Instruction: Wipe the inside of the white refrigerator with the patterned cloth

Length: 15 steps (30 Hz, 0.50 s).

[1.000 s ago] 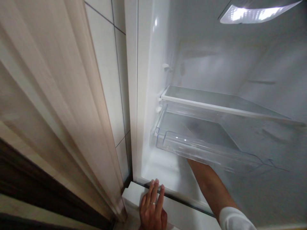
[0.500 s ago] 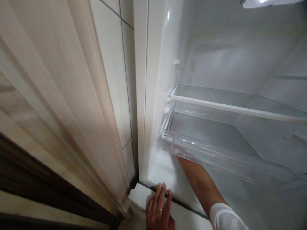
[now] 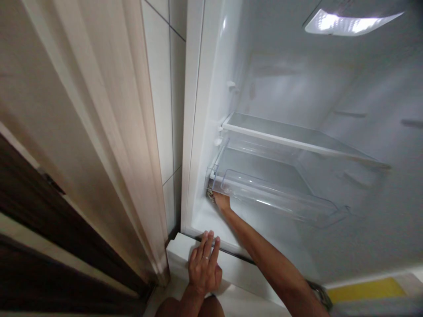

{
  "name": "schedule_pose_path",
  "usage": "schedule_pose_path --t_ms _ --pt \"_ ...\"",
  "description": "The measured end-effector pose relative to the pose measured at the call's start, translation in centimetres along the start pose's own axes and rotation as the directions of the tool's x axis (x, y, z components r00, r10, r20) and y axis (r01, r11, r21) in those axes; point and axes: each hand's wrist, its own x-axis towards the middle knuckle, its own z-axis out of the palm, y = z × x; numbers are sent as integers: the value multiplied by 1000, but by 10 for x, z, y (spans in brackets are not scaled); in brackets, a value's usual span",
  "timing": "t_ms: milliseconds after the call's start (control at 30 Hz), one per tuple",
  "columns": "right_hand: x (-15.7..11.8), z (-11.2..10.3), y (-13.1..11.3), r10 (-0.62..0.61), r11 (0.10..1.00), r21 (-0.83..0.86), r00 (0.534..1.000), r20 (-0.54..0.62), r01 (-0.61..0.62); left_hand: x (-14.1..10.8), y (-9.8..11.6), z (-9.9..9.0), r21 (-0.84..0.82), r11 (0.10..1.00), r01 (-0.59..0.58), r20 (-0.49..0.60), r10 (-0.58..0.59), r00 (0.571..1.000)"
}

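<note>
A thin, pale ring [image 3: 205, 257] is worn on 1 finger of the left hand [image 3: 203, 269], close to the base of that finger; any marking on it is too small to be made out. The fingers [image 3: 210, 243] are slim and rounded at the tips. The left forearm [image 3: 192, 301] is bare where it is shown. The right forearm [image 3: 264, 259] is bare too, broadened smoothly from a narrow wrist. The right hand [image 3: 222, 200] is partly hidden, so its finer details cannot be told. At the bottom edge, 2 rounded, bare parts of the legs [image 3: 212, 305] are partly shown.
</note>
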Motion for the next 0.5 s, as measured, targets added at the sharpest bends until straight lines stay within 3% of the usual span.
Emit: schedule_pose_path --t_ms 133,300,400,500 --pt "-44 -8 -6 -39 998 41 999 -31 41 -2 2 4 2 999 50 12 -50 999" --pt "-87 -24 -20 -216 961 190 974 73 199 -3 0 8 15 999 34 19 -34 999" --pt "-100 -32 -26 -152 955 269 986 70 129 -2 -2 8 36 999 19 25 -19 999" --pt "-113 -47 -28 45 917 398 998 -34 -28 2 -3 5 61 998 -3 17 2 1000"
